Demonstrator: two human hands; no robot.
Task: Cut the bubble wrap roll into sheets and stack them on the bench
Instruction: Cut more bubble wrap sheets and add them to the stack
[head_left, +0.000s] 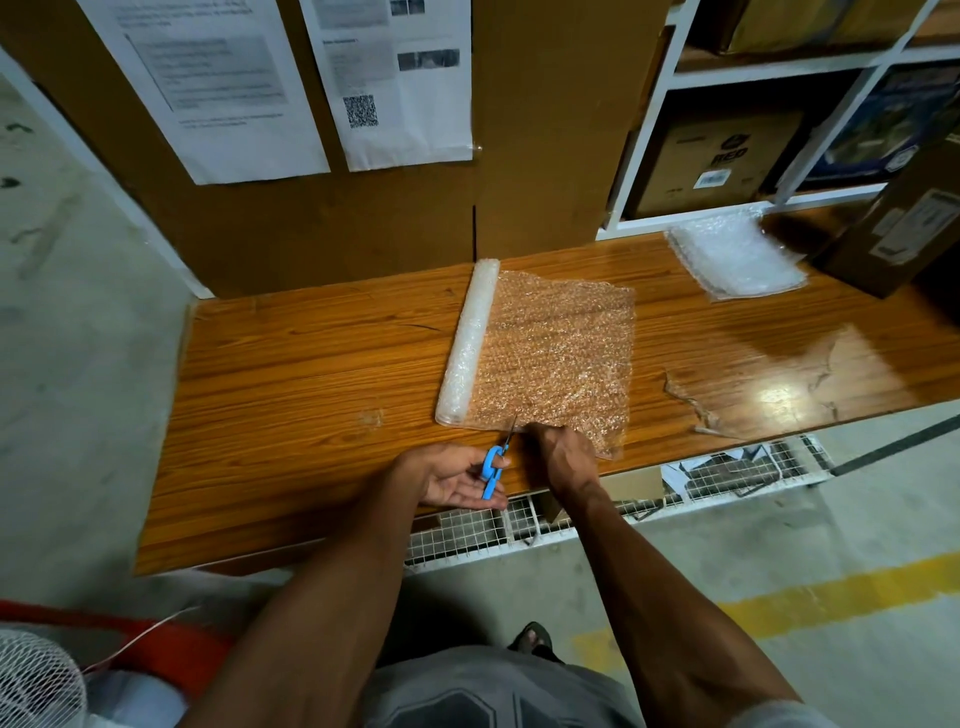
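Observation:
A bubble wrap roll (468, 343) lies on the wooden bench (311, 374), with a sheet (558, 353) unrolled from it to the right. My left hand (457, 475) holds blue-handled scissors (493, 467), palm turned up, their blades reaching the sheet's near edge just right of the roll. My right hand (561, 454) pinches that near edge beside the blades. A stack of cut bubble wrap sheets (735, 257) rests at the bench's back right.
A cardboard board with taped papers (291, 88) stands behind the bench. White shelves with boxes (727, 150) are at the back right, and a dark box (893, 228) sits on the bench's right end. A white wire rack (571, 514) shows below the bench's front edge.

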